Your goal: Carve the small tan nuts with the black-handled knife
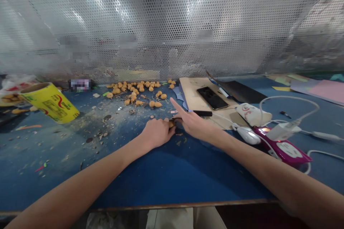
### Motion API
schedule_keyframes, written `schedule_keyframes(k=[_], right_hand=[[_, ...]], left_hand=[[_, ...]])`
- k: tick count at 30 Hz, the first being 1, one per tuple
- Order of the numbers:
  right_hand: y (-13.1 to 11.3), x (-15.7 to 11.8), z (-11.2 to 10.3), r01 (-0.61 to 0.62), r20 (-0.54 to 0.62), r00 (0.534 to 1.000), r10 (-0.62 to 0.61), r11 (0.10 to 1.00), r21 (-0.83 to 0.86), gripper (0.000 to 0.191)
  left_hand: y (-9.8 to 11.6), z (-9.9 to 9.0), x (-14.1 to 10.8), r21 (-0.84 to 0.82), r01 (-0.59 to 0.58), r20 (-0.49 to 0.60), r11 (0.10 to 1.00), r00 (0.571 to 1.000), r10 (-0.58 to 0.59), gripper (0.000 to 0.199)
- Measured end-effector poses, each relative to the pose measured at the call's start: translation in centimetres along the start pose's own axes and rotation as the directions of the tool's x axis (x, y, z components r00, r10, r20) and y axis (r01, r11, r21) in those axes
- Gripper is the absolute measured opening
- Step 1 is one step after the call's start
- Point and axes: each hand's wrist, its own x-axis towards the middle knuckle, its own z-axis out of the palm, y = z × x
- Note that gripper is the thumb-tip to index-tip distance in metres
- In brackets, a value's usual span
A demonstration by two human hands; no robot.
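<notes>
Both my hands meet over the middle of the blue table. In the fingers of my left hand [158, 132] is a small tan gourd [171, 124], mostly covered by them. My right hand [195, 123] is closed around a knife, with its index finger stretched forward; a black handle [202, 113] sticks out beyond the hand and a thin dark blade touches or nearly touches the gourd. Just beyond my hands lies a loose spread of small tan gourds [141, 87], several of them double-bulbed. Crumbs and shavings litter the table around them.
A yellow cardboard tube [53, 103] stands tilted at left, near a plastic bag [16, 87]. At right are a phone [211, 97] on cardboard, a magenta power strip [285, 146], white cables and a white mouse-like object [247, 135]. A perforated metal screen [161, 18] closes the back.
</notes>
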Motion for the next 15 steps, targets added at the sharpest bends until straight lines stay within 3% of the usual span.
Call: schedule_keyframes(k=[6,15], right_hand=[[-0.3,-0.5,-0.7,0.001,-0.028,1.0,-0.002,1.0,-0.03,0.079],[-0.1,-0.2,0.2,0.007,-0.057,0.998,-0.01,0.999,-0.05,0.083]], left_hand=[[0.2,-0.2,-0.2,-0.017,0.052,0.018,0.998,0.998,-0.052,0.047],[0.2,-0.1,0.0,-0.005,-0.012,0.013,1.0,1.0,0.012,0.049]])
